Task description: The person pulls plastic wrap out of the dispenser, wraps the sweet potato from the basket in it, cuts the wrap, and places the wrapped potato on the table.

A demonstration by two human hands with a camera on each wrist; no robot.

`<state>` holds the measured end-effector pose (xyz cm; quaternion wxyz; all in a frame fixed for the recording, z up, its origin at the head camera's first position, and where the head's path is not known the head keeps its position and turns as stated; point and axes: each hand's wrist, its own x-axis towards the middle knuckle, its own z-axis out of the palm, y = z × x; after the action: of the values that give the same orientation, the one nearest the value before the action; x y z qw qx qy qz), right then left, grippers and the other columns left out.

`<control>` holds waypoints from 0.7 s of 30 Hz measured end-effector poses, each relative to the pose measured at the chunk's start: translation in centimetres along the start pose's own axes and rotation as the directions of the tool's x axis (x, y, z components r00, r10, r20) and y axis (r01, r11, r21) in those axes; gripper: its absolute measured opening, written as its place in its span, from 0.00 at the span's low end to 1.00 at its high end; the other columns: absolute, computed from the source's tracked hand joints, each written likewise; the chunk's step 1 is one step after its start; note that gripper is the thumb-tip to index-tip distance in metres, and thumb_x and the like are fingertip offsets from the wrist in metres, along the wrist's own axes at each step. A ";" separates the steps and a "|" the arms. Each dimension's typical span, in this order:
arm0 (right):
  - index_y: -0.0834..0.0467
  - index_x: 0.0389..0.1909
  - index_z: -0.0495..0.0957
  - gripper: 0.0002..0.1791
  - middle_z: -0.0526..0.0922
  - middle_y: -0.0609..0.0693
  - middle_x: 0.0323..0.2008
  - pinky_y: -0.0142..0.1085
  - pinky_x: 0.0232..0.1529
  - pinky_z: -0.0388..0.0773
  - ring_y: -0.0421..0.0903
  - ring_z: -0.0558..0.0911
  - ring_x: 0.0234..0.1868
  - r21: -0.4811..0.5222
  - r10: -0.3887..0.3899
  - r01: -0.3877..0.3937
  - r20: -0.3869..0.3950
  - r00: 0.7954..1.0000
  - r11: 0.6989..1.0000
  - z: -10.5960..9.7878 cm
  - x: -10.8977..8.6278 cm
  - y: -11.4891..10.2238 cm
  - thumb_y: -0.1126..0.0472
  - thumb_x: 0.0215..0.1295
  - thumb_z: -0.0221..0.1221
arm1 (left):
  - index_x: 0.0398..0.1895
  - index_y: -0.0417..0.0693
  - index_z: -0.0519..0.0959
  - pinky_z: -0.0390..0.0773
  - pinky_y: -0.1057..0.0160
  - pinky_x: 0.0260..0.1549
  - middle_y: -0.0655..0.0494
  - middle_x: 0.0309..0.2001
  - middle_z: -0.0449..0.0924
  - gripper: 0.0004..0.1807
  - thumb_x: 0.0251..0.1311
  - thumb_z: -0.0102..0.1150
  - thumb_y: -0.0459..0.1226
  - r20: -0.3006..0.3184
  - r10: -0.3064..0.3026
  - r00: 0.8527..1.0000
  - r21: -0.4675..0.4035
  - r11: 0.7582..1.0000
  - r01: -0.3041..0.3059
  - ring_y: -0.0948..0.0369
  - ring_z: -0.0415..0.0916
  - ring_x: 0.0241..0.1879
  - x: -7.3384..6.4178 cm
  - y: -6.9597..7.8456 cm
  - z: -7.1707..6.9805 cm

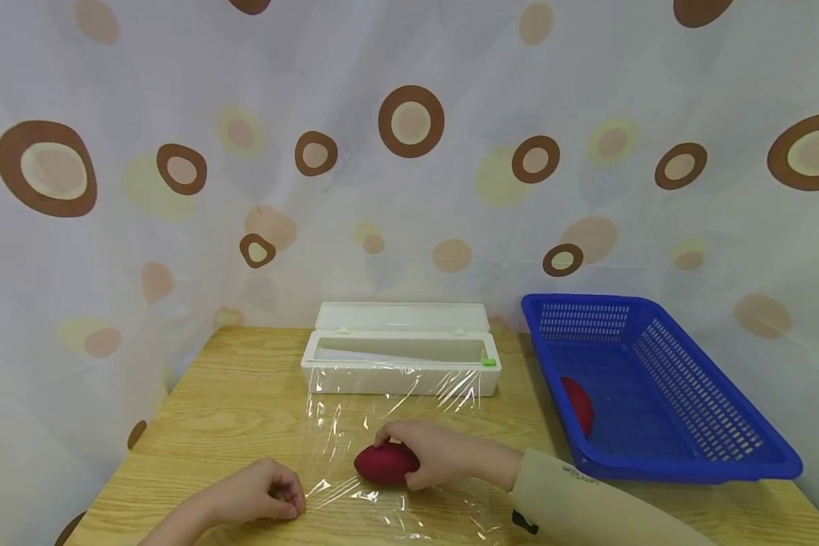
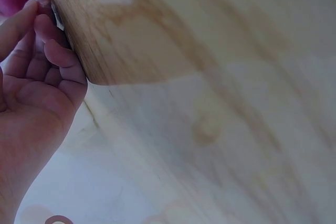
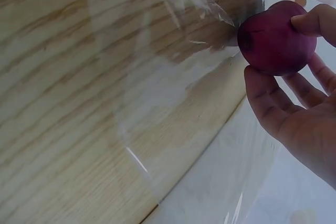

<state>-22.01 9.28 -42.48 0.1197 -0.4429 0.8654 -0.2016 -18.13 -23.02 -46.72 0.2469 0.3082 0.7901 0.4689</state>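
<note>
A sheet of cling film (image 1: 341,425) runs from the white film dispenser (image 1: 403,379) toward the front of the wooden table. My right hand (image 1: 440,455) grips a dark red, oval fruit (image 1: 382,464) over the sheet, thumb on one side and fingers on the other. In the right wrist view the fruit (image 3: 273,40) looks rounder, with the film beside it. My left hand (image 1: 262,493) pinches the film's left edge, and creases run from its fingertips toward the fruit. The left wrist view shows the left hand's curled fingers (image 2: 39,61) at the film.
The dispenser's lid (image 1: 403,316) stands raised at the back, and a green slider (image 1: 489,362) sits at its right front. To the right is a blue basket (image 1: 689,379) with another red fruit (image 1: 578,406) inside. A patterned curtain (image 1: 409,197) hangs behind the table.
</note>
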 end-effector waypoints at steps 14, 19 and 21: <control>0.52 0.55 0.69 0.29 0.75 0.43 0.52 0.31 0.56 0.69 0.36 0.71 0.53 -0.004 -0.008 0.008 0.016 1.000 1.000 0.2 -0.1 0.5 0.66 0.50 0.64 | 0.31 0.43 0.82 0.72 0.74 0.23 0.62 0.25 0.79 0.01 0.54 0.62 0.31 -0.006 0.002 1.000 0.017 1.000 -0.002 0.75 0.69 0.24 -0.1 0.1 0.0; 0.52 0.57 0.69 0.29 0.74 0.45 0.53 0.31 0.53 0.71 0.39 0.74 0.51 0.005 -0.001 0.001 0.008 1.000 1.000 -0.1 -0.6 0.7 0.64 0.52 0.65 | 0.31 0.43 0.82 0.71 0.73 0.23 0.57 0.26 0.80 0.02 0.54 0.62 0.29 -0.012 -0.006 1.000 0.015 1.000 0.006 0.73 0.69 0.24 -0.1 0.4 0.0; 0.53 0.57 0.69 0.29 0.74 0.47 0.53 0.31 0.52 0.72 0.41 0.75 0.50 0.018 0.007 -0.007 0.004 1.000 1.000 -0.3 -1.0 0.7 0.64 0.53 0.66 | 0.31 0.43 0.82 0.71 0.73 0.23 0.57 0.26 0.80 0.02 0.54 0.62 0.29 -0.012 -0.012 1.000 0.009 1.000 0.012 0.73 0.69 0.24 -0.1 0.5 0.0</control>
<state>-22.06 10.50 -42.47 0.1261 -0.4391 0.8649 -0.2081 -17.99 -22.91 -46.30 0.2439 0.3017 0.7954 0.4657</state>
